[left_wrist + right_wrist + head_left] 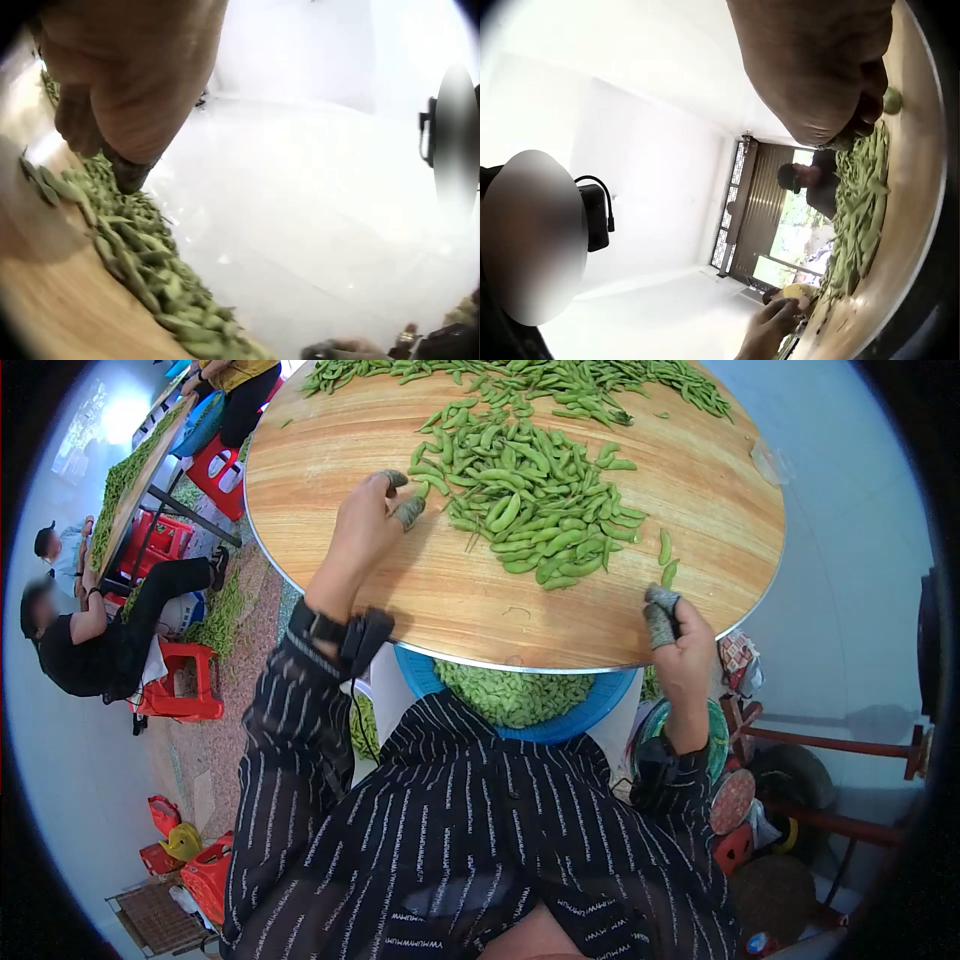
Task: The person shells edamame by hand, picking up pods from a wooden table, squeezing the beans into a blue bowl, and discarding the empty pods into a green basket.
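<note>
My left hand [368, 530], with grey-green covers on thumb and fingertips, is at the left side of a pile of green soybean pods [540, 500]. It pinches one pod [422, 490] at its tips. My right hand [685, 655] is over the near right part of the round wooden tabletop [450, 610], thumb and covered forefinger close together. One pod [670, 573] shows right at that forefinger's tip; I cannot tell if the hand holds it. Another loose pod [665, 545] lies just beyond. Both wrist views show the hands low beside the pods.
Under the table's near edge, a blue basin [415, 670] holds shelled beans [520, 695]. More pods [500, 375] cover the far side. At left, people sit by another table with pods, near red stools [185, 680]. A red-brown frame [830, 740] stands at right.
</note>
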Demonstrator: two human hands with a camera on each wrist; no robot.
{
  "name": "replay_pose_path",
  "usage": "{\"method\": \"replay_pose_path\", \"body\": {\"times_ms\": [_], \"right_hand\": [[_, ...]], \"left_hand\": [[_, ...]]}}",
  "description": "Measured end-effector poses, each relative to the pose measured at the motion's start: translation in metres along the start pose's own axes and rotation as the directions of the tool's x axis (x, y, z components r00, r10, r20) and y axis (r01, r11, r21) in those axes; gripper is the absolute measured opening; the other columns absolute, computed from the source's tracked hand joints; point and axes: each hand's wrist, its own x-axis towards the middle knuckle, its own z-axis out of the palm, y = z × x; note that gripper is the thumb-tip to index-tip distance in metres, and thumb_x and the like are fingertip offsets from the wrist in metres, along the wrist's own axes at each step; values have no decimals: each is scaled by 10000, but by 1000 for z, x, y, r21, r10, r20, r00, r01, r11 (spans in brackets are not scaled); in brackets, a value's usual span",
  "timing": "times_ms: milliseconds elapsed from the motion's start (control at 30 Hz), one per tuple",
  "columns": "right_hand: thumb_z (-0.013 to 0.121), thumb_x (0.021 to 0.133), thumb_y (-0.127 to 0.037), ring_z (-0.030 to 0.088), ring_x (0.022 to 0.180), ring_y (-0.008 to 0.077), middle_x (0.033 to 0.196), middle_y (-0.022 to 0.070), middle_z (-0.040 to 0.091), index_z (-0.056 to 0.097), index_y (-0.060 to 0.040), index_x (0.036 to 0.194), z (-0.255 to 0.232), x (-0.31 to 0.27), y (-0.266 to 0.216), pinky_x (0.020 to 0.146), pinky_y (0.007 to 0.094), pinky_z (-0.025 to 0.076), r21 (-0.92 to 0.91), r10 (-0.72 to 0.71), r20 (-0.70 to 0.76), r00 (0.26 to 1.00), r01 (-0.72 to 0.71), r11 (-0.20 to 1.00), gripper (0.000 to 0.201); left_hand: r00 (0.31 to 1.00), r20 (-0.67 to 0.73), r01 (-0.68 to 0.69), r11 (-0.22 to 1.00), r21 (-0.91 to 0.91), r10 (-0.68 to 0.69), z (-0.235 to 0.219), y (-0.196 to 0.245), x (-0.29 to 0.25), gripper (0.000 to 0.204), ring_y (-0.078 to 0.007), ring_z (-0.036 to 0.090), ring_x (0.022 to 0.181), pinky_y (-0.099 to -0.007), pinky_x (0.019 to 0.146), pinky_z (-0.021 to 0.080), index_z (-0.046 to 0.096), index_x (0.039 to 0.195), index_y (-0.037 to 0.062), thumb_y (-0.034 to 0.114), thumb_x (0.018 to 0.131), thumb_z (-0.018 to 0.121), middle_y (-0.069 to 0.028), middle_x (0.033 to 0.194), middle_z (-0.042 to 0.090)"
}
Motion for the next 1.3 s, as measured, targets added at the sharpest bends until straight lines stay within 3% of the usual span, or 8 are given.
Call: {"method": "replay_pose_path", "body": {"times_ms": [267,433,633,800,867,1100,1167,1300], "right_hand": [[555,768,17,559,811,128,883,85,605,567,43,958,38,-13,-25,730,234,437,272,20,186,982,-71,960,193],[547,802,-52,507,704,66,818,4,565,533,18,1059,53,-4,-43,628,194,419,497,94,465,880,-347,795,266],[524,813,-47,461,619,27,759,-27,536,539,-10,1005,64,0,-59,544,165,374,659,30,601,799,-517,547,196],[538,807,-42,471,610,31,741,-23,543,548,-14,927,61,-3,-58,539,173,379,684,46,586,809,-524,507,123],[549,804,-44,469,611,30,741,-23,548,556,-18,915,61,-5,-57,548,174,382,676,32,562,826,-482,557,114],[555,803,-43,473,651,34,768,-19,564,563,-14,877,62,-8,-65,558,182,380,641,100,502,859,-447,624,80],[557,797,-30,489,685,45,783,-9,569,566,-10,892,66,-9,-60,586,184,392,622,105,461,881,-406,669,97],[548,788,-5,494,695,47,792,-1,574,567,-9,907,72,-8,-49,601,181,394,630,119,430,895,-392,671,121]], "left_hand": [[991,134,-8,966,259,-28,18,-6,14,199,-377,540,811,-420,672,427,521,873,0,161,763,566,-215,837,563],[981,152,-11,823,-568,118,6,42,-37,175,-239,538,722,-304,658,429,456,951,2,75,804,518,-142,809,542],[912,340,126,632,-765,230,-1,90,-81,134,-83,457,753,-206,704,381,464,964,10,90,857,477,-8,829,494],[881,388,55,757,-651,270,1,90,-85,149,-113,485,753,-229,687,400,458,971,-6,74,847,481,-52,816,523],[892,321,-46,770,-636,318,2,91,-85,177,-332,540,629,-328,558,415,451,939,11,43,777,518,-160,683,530],[860,349,-122,813,-569,373,1,90,-84,130,-160,535,681,-253,624,417,467,946,0,54,829,483,-90,753,559],[855,340,-96,765,-637,391,3,91,-84,233,-385,531,717,-379,591,407,453,936,16,23,717,533,-195,758,533],[866,378,-20,778,-628,327,9,97,-83,229,-366,537,702,-383,564,413,458,911,-1,64,719,565,-190,736,535]]}}
